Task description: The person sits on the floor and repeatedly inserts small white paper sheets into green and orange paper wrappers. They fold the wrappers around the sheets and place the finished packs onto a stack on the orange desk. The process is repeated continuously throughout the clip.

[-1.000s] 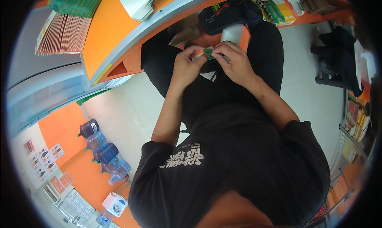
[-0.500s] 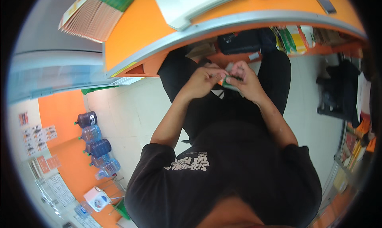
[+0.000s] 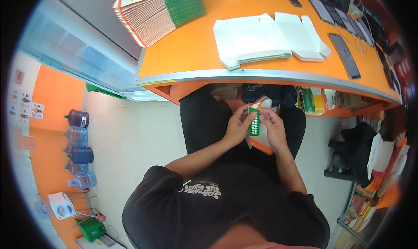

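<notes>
Above my lap, just below the desk's front edge, both hands hold a partly folded cardboard carton. Its upright panel is green with a white diamond pattern, and orange and white flaps show above and below it. My left hand grips the panel's left side, thumb lying on the green face. On the right side my right hand pinches the carton near its top, fingers bent around the edge. Parts of the carton are hidden behind my fingers. On the orange desk lie white flat carton blanks.
A row of green and orange folded cartons stands at the desk's left. Phones and cables lie at the right. Packets fill the shelf under the desk. Water bottles line the left wall; a black chair stands right.
My view has shifted, showing more of the desktop. The carton has turned so its green patterned panel faces me, and both hands have come closer to me, still holding it.
</notes>
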`<state>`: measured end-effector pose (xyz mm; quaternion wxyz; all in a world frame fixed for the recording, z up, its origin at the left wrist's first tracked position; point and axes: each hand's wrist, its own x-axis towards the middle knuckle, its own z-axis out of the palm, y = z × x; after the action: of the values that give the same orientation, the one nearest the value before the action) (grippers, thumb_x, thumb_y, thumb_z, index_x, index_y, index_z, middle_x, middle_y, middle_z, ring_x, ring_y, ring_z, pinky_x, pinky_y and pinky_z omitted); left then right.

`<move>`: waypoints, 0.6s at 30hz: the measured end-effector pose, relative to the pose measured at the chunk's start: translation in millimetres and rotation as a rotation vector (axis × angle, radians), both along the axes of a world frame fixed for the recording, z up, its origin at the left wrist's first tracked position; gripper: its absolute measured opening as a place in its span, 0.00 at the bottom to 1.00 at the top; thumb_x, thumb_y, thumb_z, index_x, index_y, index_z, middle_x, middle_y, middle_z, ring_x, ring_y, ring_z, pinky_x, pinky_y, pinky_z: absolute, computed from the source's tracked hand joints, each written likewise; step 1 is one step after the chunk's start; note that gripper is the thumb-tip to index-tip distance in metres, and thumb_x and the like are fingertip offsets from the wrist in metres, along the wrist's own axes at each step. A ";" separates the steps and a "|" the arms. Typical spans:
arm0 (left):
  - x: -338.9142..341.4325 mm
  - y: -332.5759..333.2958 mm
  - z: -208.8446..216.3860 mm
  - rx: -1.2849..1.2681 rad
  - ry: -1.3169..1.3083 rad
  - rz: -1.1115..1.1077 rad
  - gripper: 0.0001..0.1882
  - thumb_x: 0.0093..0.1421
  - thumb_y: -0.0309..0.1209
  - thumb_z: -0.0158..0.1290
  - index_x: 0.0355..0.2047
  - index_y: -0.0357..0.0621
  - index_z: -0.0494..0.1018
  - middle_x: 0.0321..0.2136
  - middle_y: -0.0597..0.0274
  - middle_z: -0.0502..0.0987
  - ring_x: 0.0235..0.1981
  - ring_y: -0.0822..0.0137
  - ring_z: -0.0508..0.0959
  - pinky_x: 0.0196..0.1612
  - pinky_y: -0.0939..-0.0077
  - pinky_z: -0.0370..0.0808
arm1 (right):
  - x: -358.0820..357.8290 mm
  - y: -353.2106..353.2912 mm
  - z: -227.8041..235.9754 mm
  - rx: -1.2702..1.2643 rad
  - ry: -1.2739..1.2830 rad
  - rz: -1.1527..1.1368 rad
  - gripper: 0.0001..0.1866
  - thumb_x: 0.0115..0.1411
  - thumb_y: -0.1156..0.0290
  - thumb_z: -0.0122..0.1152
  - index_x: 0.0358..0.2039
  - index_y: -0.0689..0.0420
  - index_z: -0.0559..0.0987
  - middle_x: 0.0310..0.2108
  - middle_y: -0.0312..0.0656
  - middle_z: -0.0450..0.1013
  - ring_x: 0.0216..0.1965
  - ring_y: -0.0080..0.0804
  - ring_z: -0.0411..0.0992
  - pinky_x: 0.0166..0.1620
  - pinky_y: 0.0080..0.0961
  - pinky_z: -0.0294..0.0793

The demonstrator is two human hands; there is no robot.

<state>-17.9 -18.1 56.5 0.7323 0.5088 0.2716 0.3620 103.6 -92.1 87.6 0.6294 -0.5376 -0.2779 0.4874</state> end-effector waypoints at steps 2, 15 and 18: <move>0.4 4.6 8.1 0.055 0.096 0.017 0.16 0.69 0.38 0.48 0.48 0.37 0.71 0.34 0.66 0.78 0.35 0.79 0.75 0.41 0.83 0.72 | 5.1 -7.2 7.5 -0.041 -0.669 -0.032 0.18 0.64 0.72 0.54 0.55 0.58 0.74 0.43 0.45 0.71 0.49 0.36 0.68 0.54 0.29 0.66; 22.3 19.5 54.0 0.031 -0.142 -0.182 0.15 0.71 0.38 0.44 0.41 0.38 0.73 0.31 0.69 0.77 0.30 0.82 0.73 0.32 0.83 0.71 | 38.2 -3.2 43.5 0.171 -0.675 -0.404 0.16 0.68 0.65 0.56 0.25 0.59 0.69 0.21 0.32 0.68 0.24 0.14 0.62 0.27 0.15 0.64; 22.6 21.1 84.2 0.290 0.083 -0.040 0.17 0.71 0.38 0.45 0.36 0.37 0.75 0.25 0.67 0.77 0.26 0.80 0.73 0.29 0.81 0.71 | 32.1 4.4 57.4 0.241 -0.603 -0.423 0.16 0.68 0.65 0.55 0.24 0.58 0.68 0.20 0.32 0.68 0.23 0.14 0.61 0.27 0.15 0.63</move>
<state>4.7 3.0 140.8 0.6462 0.6292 0.2363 0.3614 135.8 -87.6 145.0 0.6648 -0.6243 -0.3887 0.1309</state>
